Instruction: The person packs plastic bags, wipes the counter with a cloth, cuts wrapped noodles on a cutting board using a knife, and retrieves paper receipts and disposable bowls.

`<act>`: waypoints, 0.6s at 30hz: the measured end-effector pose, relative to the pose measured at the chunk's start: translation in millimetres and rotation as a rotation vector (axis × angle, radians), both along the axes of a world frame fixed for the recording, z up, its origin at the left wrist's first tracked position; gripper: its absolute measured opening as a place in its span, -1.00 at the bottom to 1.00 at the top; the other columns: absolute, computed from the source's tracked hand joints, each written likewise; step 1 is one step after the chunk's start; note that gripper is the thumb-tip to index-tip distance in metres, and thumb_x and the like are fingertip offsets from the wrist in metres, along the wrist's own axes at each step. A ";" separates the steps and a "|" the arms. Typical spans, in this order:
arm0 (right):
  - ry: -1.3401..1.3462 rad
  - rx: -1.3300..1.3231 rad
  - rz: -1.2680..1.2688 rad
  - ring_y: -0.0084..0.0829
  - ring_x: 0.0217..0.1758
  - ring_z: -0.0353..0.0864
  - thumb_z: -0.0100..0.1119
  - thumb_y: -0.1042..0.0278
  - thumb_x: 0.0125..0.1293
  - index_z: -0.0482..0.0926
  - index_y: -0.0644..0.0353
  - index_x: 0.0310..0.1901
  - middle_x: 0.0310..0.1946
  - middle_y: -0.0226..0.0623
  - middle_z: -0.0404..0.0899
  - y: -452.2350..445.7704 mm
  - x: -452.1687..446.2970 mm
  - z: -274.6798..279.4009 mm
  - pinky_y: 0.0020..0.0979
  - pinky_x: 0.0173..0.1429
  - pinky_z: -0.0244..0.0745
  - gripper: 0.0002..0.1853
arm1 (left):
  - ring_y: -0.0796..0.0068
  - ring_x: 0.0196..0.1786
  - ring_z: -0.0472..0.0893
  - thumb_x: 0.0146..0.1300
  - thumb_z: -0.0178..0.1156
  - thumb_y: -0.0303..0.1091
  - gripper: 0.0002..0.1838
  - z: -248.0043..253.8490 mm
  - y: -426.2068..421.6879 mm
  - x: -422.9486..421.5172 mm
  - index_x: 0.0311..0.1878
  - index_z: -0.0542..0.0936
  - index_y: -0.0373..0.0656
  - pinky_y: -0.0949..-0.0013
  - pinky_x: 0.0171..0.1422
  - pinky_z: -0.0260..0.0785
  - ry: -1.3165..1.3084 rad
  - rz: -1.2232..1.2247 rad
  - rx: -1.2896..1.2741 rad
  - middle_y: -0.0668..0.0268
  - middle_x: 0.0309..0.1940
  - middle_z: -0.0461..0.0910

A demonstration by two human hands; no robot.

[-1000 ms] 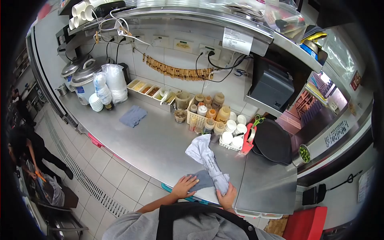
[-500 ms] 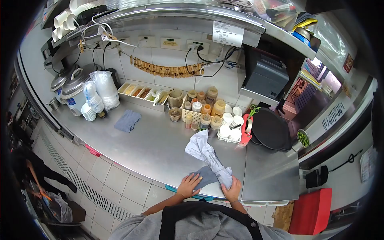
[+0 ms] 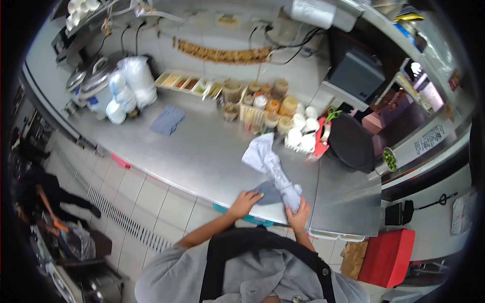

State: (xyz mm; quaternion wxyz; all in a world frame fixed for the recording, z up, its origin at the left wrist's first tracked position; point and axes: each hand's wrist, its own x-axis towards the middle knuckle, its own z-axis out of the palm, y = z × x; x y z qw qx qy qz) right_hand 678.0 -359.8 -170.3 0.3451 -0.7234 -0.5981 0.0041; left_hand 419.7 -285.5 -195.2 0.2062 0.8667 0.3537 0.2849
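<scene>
A crumpled white bundle with dark print (image 3: 275,170) lies slantwise on the steel counter, gathered narrow toward the near edge. My right hand (image 3: 298,215) grips its near end, thumb and fingers on either side. Just left of the bundle, partly under it, is a blue-grey cloth (image 3: 268,194). My left hand (image 3: 245,204) rests at this cloth's left side, fingers stretched out onto it. What the bundle is made of or contains, I cannot make out.
Behind the bundle stand a basket of sauce bottles (image 3: 255,115), white lidded cups (image 3: 301,132) and a black round pan (image 3: 351,141). Another folded blue cloth (image 3: 167,120) lies farther left. A person (image 3: 48,194) works at the far left; a red bin (image 3: 386,257) stands right.
The view has tipped downward and blurred, so the counter sits higher in it. My right hand stays at the bundle's near end; my left hand stays at the cloth, with its fingers closer together.
</scene>
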 end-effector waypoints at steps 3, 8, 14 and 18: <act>0.004 -0.029 -0.003 0.02 -0.03 0.34 0.31 0.11 -0.08 0.28 0.26 0.14 -0.13 0.06 0.38 0.4 -2.7 4.1 -0.09 0.09 0.23 -0.26 | 0.08 -0.02 0.40 0.02 0.13 -0.52 -0.49 19.5 11.0 -13.8 0.13 0.46 -0.04 0.20 0.12 0.23 -0.018 -0.009 -0.083 0.11 0.03 0.45; 0.015 -0.035 -0.007 0.02 -0.04 0.35 0.32 0.12 -0.07 0.28 0.25 0.15 -0.12 0.06 0.38 0.8 -4.8 5.7 -0.10 0.09 0.23 -0.26 | 0.14 0.05 0.50 0.01 0.23 -0.45 -0.48 67.4 30.0 -66.4 0.13 0.45 -0.09 0.30 0.18 0.30 0.068 -0.209 -0.585 0.12 0.05 0.49; 0.029 -0.060 -0.049 0.01 -0.01 0.35 0.32 0.13 -0.07 0.27 0.23 0.16 -0.09 0.06 0.38 1.2 -6.7 5.0 -0.09 0.10 0.23 -0.26 | 0.15 -0.07 0.58 -0.05 0.24 -0.32 -0.50 166.7 70.0 -137.4 0.07 0.51 -0.11 0.30 0.04 0.40 0.327 -0.017 -0.741 0.11 -0.09 0.58; 0.013 -0.057 -0.063 0.00 -0.01 0.35 0.33 0.12 -0.07 0.27 0.22 0.16 -0.09 0.05 0.38 2.0 -8.8 6.1 -0.10 0.10 0.24 -0.26 | 0.14 -0.11 0.59 -0.01 0.22 -0.28 -0.55 211.1 108.2 -180.5 0.03 0.53 -0.09 0.27 -0.03 0.43 0.285 0.171 -0.338 0.10 -0.12 0.59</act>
